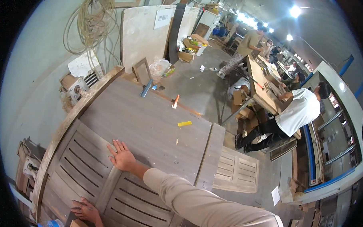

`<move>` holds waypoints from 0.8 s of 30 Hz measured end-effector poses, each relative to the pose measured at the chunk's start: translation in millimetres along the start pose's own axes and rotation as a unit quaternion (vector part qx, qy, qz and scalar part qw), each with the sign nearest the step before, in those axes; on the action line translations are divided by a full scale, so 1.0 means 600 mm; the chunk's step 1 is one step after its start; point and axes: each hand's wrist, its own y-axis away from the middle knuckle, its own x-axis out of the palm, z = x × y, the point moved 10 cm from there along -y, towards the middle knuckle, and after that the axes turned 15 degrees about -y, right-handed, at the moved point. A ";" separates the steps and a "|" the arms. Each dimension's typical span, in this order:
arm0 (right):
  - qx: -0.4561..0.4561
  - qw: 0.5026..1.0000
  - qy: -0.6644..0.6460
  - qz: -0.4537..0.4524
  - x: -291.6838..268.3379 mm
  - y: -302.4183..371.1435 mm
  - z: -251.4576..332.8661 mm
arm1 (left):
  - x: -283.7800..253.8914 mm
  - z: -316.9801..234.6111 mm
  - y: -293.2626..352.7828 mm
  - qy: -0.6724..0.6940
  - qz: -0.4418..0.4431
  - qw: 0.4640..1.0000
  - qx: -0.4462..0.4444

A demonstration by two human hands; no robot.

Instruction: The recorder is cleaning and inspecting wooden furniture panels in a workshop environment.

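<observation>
A wooden door panel (113, 176) with rows of dark slots lies on the workbench in front of me. My right hand (123, 157) rests on its upper part, palm down with the fingers spread, holding nothing. Lower left, my left hand (86, 211) lies over the panel near its end, fingers apart. Close below that hand is a tan block-like piece (78, 224), partly cut off by the lower edge; whether they touch, I cannot tell. A clear plastic bottle with blue on it (53, 224) stands beside it.
On the bench top (149, 116) lie a yellow strip (184, 123), an orange-and-white tube-like item (175, 101) and a blue-grey tool (146, 88). A raised wooden edge (65, 129) runs along the left. Another slatted panel (237, 169) stands right. A person in white (299, 111) works at another table (262, 86).
</observation>
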 end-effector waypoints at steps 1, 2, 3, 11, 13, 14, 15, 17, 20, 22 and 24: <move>0.000 1.000 0.002 -0.002 -0.001 0.001 -0.001 | 0.005 -0.003 -0.002 0.001 -0.009 1.000 0.009; -0.003 1.000 0.004 -0.005 -0.003 -0.001 0.000 | 0.008 -0.004 -0.005 0.003 -0.019 1.000 0.015; -0.006 1.000 0.006 -0.008 -0.004 -0.004 0.002 | 0.015 -0.002 -0.007 0.014 -0.036 0.999 0.007; -0.021 0.999 0.011 -0.022 -0.003 -0.002 0.009 | -0.005 0.002 -0.003 0.011 -0.029 1.000 0.003; -0.025 0.999 0.011 -0.029 -0.003 -0.002 0.009 | 0.006 0.002 -0.006 0.008 -0.037 0.999 0.004; -0.027 0.999 0.012 -0.032 -0.003 0.000 0.009 | 0.006 0.002 -0.006 0.006 -0.039 0.999 0.006; -0.028 0.999 0.012 -0.034 -0.003 0.001 0.009 | 0.006 0.001 -0.005 0.011 -0.038 0.999 0.009; -0.024 0.999 0.021 -0.027 -0.002 0.001 0.008 | 0.001 0.001 -0.002 0.021 -0.035 0.999 0.016; -0.021 0.999 0.028 -0.012 -0.004 0.000 0.011 | -0.016 0.000 0.001 0.034 -0.077 0.996 0.023; -0.019 0.999 0.028 -0.005 -0.003 0.000 0.013 | -0.005 0.000 -0.002 0.024 -0.076 0.997 0.025; -0.017 0.999 0.028 -0.001 -0.004 -0.001 0.010 | -0.002 -0.004 -0.002 0.028 -0.074 0.996 0.027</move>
